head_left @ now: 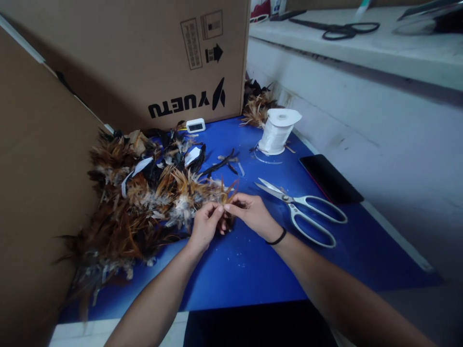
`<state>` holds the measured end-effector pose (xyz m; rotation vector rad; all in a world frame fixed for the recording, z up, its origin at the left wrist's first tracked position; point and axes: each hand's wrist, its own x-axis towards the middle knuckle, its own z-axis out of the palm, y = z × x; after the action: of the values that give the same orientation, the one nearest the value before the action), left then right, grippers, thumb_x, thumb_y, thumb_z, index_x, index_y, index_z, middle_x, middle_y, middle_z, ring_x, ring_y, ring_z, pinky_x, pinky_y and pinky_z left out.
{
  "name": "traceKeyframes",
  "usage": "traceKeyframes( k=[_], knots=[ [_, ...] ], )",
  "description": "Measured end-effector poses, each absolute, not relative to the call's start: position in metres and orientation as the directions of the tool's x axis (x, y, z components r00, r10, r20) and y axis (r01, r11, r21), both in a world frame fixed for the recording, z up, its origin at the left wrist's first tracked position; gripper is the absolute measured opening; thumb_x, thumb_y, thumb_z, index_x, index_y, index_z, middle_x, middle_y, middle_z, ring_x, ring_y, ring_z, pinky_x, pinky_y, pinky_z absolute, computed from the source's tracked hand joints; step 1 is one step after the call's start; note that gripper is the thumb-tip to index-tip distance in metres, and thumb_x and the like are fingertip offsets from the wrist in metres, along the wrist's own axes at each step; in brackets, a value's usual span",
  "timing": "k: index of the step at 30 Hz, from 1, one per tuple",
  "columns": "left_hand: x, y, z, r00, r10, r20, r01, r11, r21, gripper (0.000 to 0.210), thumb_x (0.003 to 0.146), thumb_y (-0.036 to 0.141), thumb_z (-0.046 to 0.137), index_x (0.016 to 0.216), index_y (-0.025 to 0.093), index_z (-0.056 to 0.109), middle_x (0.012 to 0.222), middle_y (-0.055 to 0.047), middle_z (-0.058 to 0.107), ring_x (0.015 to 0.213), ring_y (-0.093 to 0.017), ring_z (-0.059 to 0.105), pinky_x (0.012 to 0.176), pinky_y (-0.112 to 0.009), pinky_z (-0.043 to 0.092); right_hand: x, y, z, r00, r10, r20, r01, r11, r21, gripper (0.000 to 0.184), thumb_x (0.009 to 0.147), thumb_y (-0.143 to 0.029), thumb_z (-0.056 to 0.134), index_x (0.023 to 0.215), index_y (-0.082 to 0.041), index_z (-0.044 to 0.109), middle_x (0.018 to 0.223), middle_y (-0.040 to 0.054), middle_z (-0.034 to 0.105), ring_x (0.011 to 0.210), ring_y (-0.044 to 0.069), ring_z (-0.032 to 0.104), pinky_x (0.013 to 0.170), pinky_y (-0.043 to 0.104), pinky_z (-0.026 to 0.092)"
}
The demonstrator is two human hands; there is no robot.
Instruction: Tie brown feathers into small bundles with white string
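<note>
My left hand (207, 225) and my right hand (253, 215) meet above the blue tabletop, thumbs nearly touching. Between their pinched fingertips are brown-orange feathers (228, 192), whose lower ends the fingers hide. Just left of my hands spreads a large heap of brown, black and greyish feathers (119, 231). A band of trimmed feathers (177, 185) from that heap reaches up to my left fingers; whether it joins the held ones I cannot tell. To the right of my right hand lie scissors (307, 207) with pale handles, blades parted and pointing up-left.
A white spool of ribbon or thread (277, 132) stands near the back, beside a black phone (330, 179). Behind rises a cardboard box (126, 62), with a small white digital device (196, 125) at its foot. Dark scissors (340, 30) lie on the ledge (398, 53) at upper right.
</note>
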<state>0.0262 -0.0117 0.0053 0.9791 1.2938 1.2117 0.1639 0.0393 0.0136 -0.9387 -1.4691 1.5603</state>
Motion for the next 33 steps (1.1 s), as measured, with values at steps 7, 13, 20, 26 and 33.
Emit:
traceKeyframes(
  k=[7, 13, 20, 26, 33],
  knots=[
    [0.0254, -0.0105, 0.0041, -0.128, 0.979, -0.157, -0.139, 0.139, 0.98, 0.03, 0.077, 0.044, 0.061, 0.072, 0.015, 0.055, 0.051, 0.003, 0.055, 0.038, -0.008, 0.048, 0.037, -0.019, 0.04, 0.1633, 0.0404, 0.0155, -0.338, 0.941, -0.027, -0.079, -0.057, -0.995, 0.019, 0.07, -0.034, 0.067, 0.065, -0.017, 0.062, 0.067, -0.0002, 0.064, 0.061, 0.012, 0.057, 0.062, 0.027, 0.047],
    [0.026, -0.0103, 0.0031, -0.137, 0.979, -0.151, -0.129, 0.134, 0.983, 0.027, 0.079, 0.041, 0.06, 0.073, 0.015, 0.055, 0.051, 0.003, 0.055, 0.039, -0.008, 0.048, 0.037, -0.019, 0.041, 0.1614, 0.0413, 0.0162, -0.283, 0.955, -0.087, -0.133, -0.129, -0.983, 0.018, 0.066, -0.033, 0.071, 0.066, -0.016, 0.064, 0.068, 0.0013, 0.067, 0.063, 0.013, 0.06, 0.066, 0.028, 0.048],
    [0.0269, -0.0112, 0.0023, -0.15, 0.979, -0.138, -0.089, 0.125, 0.988, 0.028, 0.079, 0.041, 0.059, 0.073, 0.014, 0.056, 0.048, 0.004, 0.054, 0.037, -0.008, 0.048, 0.037, -0.019, 0.041, 0.16, 0.0397, 0.0186, -0.252, 0.963, -0.099, -0.135, -0.136, -0.981, 0.017, 0.064, -0.029, 0.072, 0.064, -0.015, 0.063, 0.064, 0.0005, 0.066, 0.059, 0.012, 0.059, 0.061, 0.026, 0.048],
    [0.0262, -0.0107, 0.001, -0.149, 0.983, -0.112, -0.038, 0.107, 0.994, 0.028, 0.079, 0.042, 0.059, 0.072, 0.014, 0.057, 0.045, 0.004, 0.053, 0.036, -0.008, 0.047, 0.038, -0.019, 0.041, 0.1583, 0.0371, 0.0178, -0.225, 0.966, -0.128, -0.156, -0.166, -0.974, 0.016, 0.063, -0.029, 0.072, 0.065, -0.014, 0.064, 0.064, 0.0019, 0.067, 0.058, 0.013, 0.06, 0.057, 0.026, 0.049],
    [0.0248, -0.0107, -0.0007, -0.149, 0.987, -0.064, 0.042, 0.071, 0.997, 0.026, 0.081, 0.04, 0.058, 0.071, 0.015, 0.057, 0.045, 0.004, 0.053, 0.037, -0.009, 0.047, 0.038, -0.02, 0.041, 0.1569, 0.0364, 0.0141, -0.216, 0.966, -0.144, -0.164, -0.182, -0.97, 0.017, 0.063, -0.029, 0.072, 0.065, -0.015, 0.064, 0.063, 0.002, 0.066, 0.058, 0.013, 0.06, 0.057, 0.027, 0.049]
  ],
)
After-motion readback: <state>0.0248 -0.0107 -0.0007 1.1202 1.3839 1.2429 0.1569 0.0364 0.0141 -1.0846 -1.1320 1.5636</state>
